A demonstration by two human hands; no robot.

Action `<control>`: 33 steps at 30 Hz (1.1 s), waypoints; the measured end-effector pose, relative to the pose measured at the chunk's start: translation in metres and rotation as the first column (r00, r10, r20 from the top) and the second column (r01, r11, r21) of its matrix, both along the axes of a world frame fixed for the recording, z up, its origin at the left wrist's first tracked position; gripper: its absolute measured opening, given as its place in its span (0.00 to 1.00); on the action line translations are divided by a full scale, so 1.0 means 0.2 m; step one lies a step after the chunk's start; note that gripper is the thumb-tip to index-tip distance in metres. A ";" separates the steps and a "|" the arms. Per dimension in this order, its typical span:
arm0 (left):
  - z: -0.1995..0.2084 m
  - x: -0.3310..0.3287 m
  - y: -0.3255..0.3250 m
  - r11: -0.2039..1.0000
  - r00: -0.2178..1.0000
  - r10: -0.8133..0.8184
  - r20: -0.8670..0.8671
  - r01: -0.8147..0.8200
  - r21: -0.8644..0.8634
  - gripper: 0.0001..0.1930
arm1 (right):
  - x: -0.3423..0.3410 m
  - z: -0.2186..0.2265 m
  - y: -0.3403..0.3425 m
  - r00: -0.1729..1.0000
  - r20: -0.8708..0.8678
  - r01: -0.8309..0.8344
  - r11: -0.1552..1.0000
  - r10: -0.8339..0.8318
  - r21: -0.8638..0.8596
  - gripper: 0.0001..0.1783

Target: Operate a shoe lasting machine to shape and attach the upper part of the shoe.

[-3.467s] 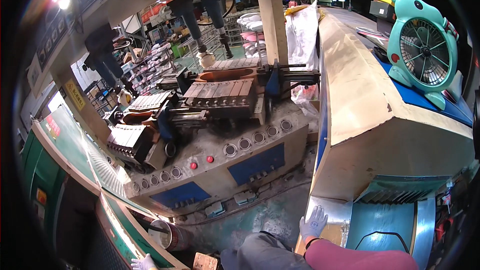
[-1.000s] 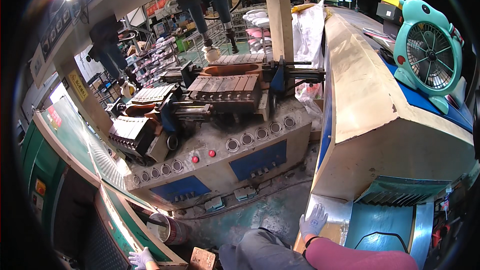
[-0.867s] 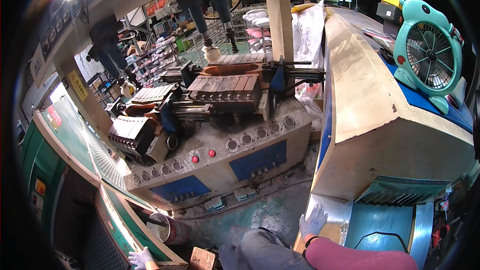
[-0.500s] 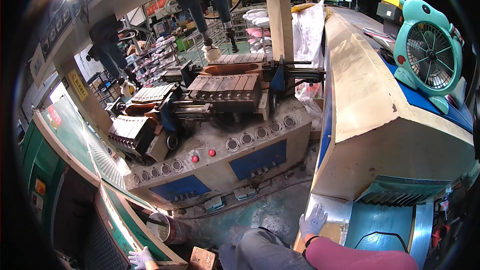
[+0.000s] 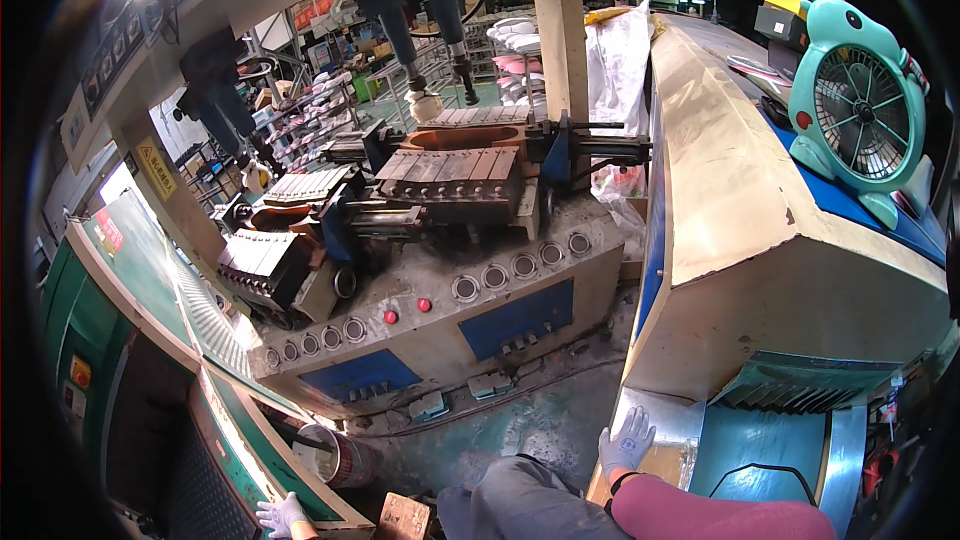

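My right hand (image 5: 627,439), in a pale grey work glove, lies flat with its fingers stretched out on the metal side ledge (image 5: 668,422) of the conveyor. It holds nothing. At the lower left, my gloved left hand (image 5: 283,515) rests with fingers spread on the cream edge of the green machine (image 5: 225,410). No object shows in it. Beside my right hand, the teal conveyor belt (image 5: 755,445) runs under a slatted curtain (image 5: 800,392), and a bent black rod (image 5: 765,470) lies over the belt.
A machine with clamps (image 5: 450,175), dials and two red buttons (image 5: 424,306) stands ahead. A bucket (image 5: 345,458) and a wooden stool (image 5: 403,518) are near my legs. At the right, a teal animal-shaped fan (image 5: 860,100) sits on the cream hood (image 5: 740,170). Racks of soles stand behind.
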State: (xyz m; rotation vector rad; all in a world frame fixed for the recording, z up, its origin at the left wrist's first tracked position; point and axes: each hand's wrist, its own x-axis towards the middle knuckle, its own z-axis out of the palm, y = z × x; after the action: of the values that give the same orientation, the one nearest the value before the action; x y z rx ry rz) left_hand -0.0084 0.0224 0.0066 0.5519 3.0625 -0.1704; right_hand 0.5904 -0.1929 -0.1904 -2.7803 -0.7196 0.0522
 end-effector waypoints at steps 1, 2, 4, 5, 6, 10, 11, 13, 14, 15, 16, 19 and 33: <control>0.00 -0.01 0.00 1.000 1.000 0.002 -0.002 -0.002 -0.001 0.57 | 0.00 0.00 0.00 1.000 0.000 -0.003 1.000 0.003 0.003 0.48; 0.00 -0.01 0.00 1.000 1.000 0.005 -0.004 -0.005 -0.001 0.57 | 0.00 0.00 0.01 1.000 -0.001 -0.004 1.000 0.004 0.004 0.48; 0.00 0.00 0.00 1.000 1.000 -0.007 -0.002 0.007 0.000 0.57 | 0.00 -0.01 0.00 1.000 0.013 0.000 1.000 0.000 0.006 0.48; 0.00 0.00 0.00 1.000 1.000 -0.016 -0.001 0.016 0.003 0.57 | 0.00 -0.01 0.00 1.000 0.014 0.002 1.000 -0.002 0.005 0.48; -0.01 0.00 0.00 1.000 1.000 -0.014 -0.002 0.014 0.003 0.57 | 0.00 -0.01 0.00 1.000 0.012 0.001 1.000 -0.001 0.004 0.48; -0.01 -0.02 -0.01 1.000 1.000 -0.007 -0.007 0.007 0.013 0.57 | 0.00 -0.01 0.00 1.000 0.025 -0.001 1.000 0.001 0.002 0.48; -0.01 -0.02 -0.01 1.000 1.000 -0.008 -0.006 0.008 0.016 0.57 | 0.00 -0.01 0.00 1.000 0.025 -0.002 1.000 0.002 0.003 0.48; -0.01 -0.01 -0.01 1.000 1.000 -0.006 -0.005 0.006 0.010 0.57 | 0.00 -0.02 0.00 0.999 0.032 -0.001 1.000 0.001 -0.008 0.48; -0.01 0.00 0.00 1.000 1.000 -0.004 -0.004 0.004 0.007 0.56 | 0.00 -0.02 0.00 0.999 0.033 -0.001 1.000 0.001 -0.009 0.48; -0.01 0.00 0.00 1.000 1.000 -0.005 -0.003 0.005 0.005 0.56 | 0.00 -0.02 0.00 0.999 0.035 0.000 1.000 0.000 -0.007 0.48; 0.00 0.01 0.00 1.000 1.000 0.002 -0.003 -0.002 0.004 0.56 | 0.00 -0.02 0.00 0.999 0.037 0.001 1.000 -0.001 -0.002 0.48; 0.02 0.02 0.00 1.000 1.000 0.016 -0.009 -0.016 0.001 0.56 | 0.00 -0.02 0.00 0.999 0.038 0.000 1.000 0.000 0.003 0.48; 0.03 0.03 -0.01 1.000 1.000 0.004 0.007 -0.004 0.000 0.55 | 0.00 -0.01 0.00 1.000 0.013 -0.001 1.000 0.001 -0.007 0.48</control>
State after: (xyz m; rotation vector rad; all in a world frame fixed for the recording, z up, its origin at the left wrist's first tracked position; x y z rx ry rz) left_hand -0.0031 0.0207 0.0120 0.5447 3.0564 -0.1681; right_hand 0.5909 -0.1925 -0.1929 -2.7899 -0.7247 0.0376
